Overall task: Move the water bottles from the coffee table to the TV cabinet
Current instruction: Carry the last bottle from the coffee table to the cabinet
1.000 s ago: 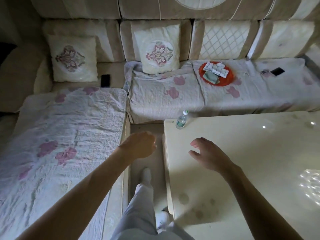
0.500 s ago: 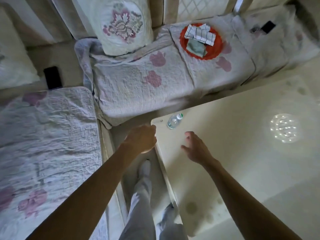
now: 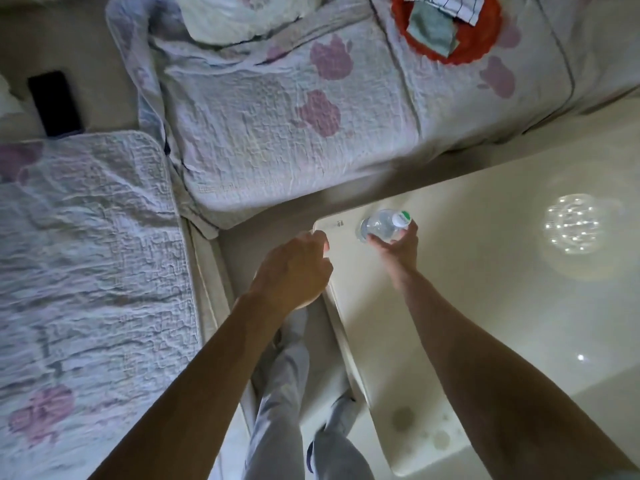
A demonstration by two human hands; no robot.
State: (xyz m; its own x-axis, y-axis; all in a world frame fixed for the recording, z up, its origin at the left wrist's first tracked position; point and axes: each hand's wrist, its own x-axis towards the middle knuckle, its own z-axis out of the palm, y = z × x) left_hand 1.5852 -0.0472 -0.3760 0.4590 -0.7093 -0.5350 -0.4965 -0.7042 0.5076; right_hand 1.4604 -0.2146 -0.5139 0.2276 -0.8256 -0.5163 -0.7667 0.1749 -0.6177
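Head view: right hand (image 3: 398,249) fingers (image 3: 412,230) apparently wrap the water bottle (image 3: 382,228).

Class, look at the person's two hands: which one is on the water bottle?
The right hand, over the coffee table, wraps the water bottle. The left hand hangs curled and empty at the table's corner.

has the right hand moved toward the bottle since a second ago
Yes. The right hand reached forward to the table's far corner and now grips the water bottle.
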